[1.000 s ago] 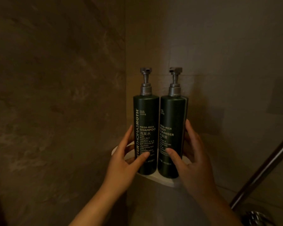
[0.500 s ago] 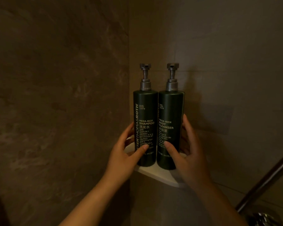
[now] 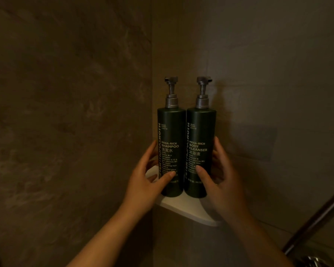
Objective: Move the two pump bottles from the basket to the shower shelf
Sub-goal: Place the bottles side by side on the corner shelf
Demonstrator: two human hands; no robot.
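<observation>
The scene is dim and warm-toned. Soft light falls from the upper right, brightening the right wall (image 3: 268,64) while the left wall (image 3: 66,112) stays murky. The bottles cast faint shadows rightward. White label print (image 3: 170,146) reads clearly; lower corners darken into blur.

I am reaching both bare forearms up and forward from the lower edge of view, converging toward the middle. My left hand (image 3: 145,182) is curling around something in front of it, thumb pressing across the front and fingers wrapping behind. My right hand (image 3: 223,182) is mirroring it, thumb lying on the front, fingers spreading around the far side. Both wrists are bending slightly back.
</observation>
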